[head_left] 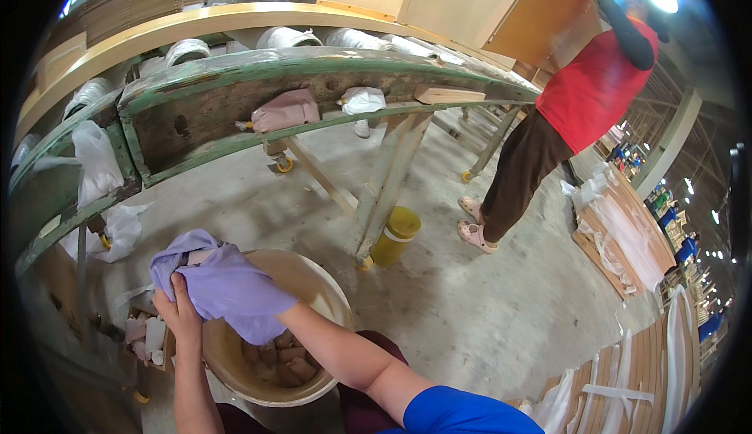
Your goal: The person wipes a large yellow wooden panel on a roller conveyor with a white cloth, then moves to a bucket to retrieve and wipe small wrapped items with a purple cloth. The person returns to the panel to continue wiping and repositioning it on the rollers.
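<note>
A purple cloth (239, 289), loosely bunched, is held over a large cream tub (342, 309). My left hand (182, 312) grips the cloth's left edge, thumb on top and fingers around it. From the lower right my right forearm (337, 340) reaches into the cloth, which covers most of my right hand; its fingers are hidden. A pale patch shows through an opening at the cloth's upper left, and I cannot make out what it is. Several brownish lumps (286, 359) lie in the bottom of the tub.
A green-edged roller conveyor (258, 66) crosses ahead, bearing wooden panels. On its side ledge sit a pink bundle (288, 110) and a white bundle (363, 100). A yellow-green container (396, 236) stands by its leg. Someone in red (595, 89) handles a panel. Wrapped boards (627, 379) are stacked right.
</note>
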Demonstrator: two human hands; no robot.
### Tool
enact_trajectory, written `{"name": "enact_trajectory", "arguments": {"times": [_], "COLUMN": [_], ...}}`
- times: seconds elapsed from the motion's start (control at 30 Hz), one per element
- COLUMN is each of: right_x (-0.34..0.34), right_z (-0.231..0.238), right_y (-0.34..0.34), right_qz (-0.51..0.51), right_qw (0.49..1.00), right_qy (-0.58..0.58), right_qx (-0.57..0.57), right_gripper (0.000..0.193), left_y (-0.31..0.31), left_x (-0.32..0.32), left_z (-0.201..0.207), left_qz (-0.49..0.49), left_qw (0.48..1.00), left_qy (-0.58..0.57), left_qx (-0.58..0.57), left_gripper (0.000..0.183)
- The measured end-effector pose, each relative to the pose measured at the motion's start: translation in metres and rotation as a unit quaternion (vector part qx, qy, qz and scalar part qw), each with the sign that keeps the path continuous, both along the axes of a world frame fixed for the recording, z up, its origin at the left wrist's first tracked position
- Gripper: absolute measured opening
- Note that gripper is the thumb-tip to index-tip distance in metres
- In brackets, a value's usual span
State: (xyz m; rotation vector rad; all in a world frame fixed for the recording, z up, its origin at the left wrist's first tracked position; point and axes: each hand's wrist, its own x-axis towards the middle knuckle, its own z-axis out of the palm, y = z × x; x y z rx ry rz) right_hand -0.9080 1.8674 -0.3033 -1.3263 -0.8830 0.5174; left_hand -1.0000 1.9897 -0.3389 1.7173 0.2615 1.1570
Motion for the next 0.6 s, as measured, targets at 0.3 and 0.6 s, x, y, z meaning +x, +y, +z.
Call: {"name": "enact_trajectory", "arguments": {"times": [0.3,0.6], "right_x": [-0.004,-0.018], "right_z": [0.002,-0.004], "right_y": [0.001,0.024], "right_qz": [-0.114,-0.007], "right_qw": [0.967,0.973], "right_qy": [-0.174,-0.205], "right_qx": [-0.151,0.103], "right_gripper": [0.021,0.027], "left_y": [-0.045,-0.003], "left_x": [0.017,0.016], "left_z": [-0.002,0.024], "left_qz": [-0.160,0.013], "left_qw": [0.933,0.938], "left_qy": [-0.010,-0.078], "left_qx": [-0.321,-0.336], "left_gripper": [0.038,0.023]}}
